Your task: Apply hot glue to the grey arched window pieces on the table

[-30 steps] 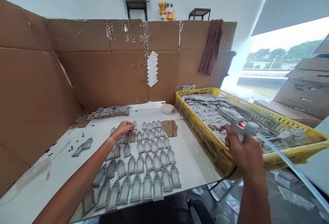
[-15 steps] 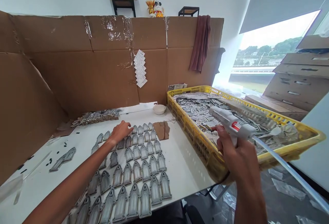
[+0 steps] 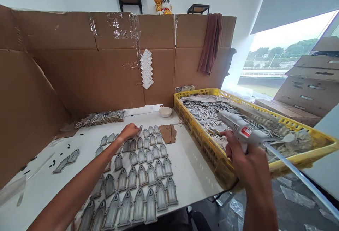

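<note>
Over the back of the rows, my left hand [image 3: 129, 131] pinches a small grey arched window-shaped piece [image 3: 140, 129], which is tilted up off the table. Several like arched pieces [image 3: 139, 203] lie in rows on the white table, each with a grey frame and a pale centre. My left forearm hides part of the rows. My right hand [image 3: 250, 164] is closed around the handle of a white hot glue gun [image 3: 238, 126] with a red mark. Its nozzle points left over the yellow basket, and a long clear glue stick [image 3: 296, 172] runs out of its back.
The yellow plastic basket [image 3: 197, 137] at the right holds many small grey parts on paper. A pale bowl [image 3: 165, 112], a cardboard scrap [image 3: 167, 134] and a stack of grey pieces [image 3: 106, 118] lie behind the rows. Cardboard walls [image 3: 116, 79] enclose the table.
My left hand has moved slightly right and raised an arched piece from the back row. The glue gun stays over the basket in my right hand. The whole view has shifted a little.
</note>
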Motion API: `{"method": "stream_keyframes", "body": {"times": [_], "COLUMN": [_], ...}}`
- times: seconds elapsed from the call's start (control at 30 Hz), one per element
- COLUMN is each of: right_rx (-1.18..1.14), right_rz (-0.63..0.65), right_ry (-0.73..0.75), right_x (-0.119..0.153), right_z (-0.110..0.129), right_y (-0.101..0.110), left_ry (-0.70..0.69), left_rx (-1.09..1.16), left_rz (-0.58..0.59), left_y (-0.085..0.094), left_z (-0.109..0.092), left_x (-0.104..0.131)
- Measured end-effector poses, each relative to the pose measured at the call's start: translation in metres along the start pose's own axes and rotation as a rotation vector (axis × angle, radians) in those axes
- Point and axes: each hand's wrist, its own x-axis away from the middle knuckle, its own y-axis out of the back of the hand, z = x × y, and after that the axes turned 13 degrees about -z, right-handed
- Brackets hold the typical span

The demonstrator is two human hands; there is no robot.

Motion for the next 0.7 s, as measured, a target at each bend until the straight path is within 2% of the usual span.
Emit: {"method": "stream_keyframes", "body": {"times": [0.1,0.17,0.3,0.4,0.47,0.53,0.63,0.7], "right_rx": [0.081,0.115,0.041,-0.171,-0.295,-0.329,-0.312,-0.321], "right_rz": [-0.016,-0.020,0.021,0.113,0.209,0.315,0.465,0.548], "right_ry": [0.036,0.057,0.051,0.057,0.074,0.155,0.447,0.632], "right_x": [-0.001,-0.002,0.008,0.034,0.056,0.078,0.099,0.106], "right_z": [-0.002,-0.003,0.005,0.019,0.025,0.024,0.016,0.012], "right_y": [-0.001,-0.001,-0.004,-0.009,-0.011,-0.011,-0.013,-0.019], "left_ry": [-0.018,-0.051,-0.120,-0.095,-0.025,0.088,0.223,0.256], "left_rx": [0.098,0.198,0.418,0.603,0.724,0.812,0.925,0.961], "left_rz": [-0.043,-0.065,-0.098,-0.134,-0.151,-0.177,-0.156,-0.134], "left_y": [0.017,0.035,0.077,0.097,0.099,0.094,0.083,0.079], "left_z": [0.000,0.003,0.017,0.033,0.045,0.057,0.068,0.069], "left_x": [0.028,0.058,0.142,0.203,0.231,0.249,0.260,0.264]}}
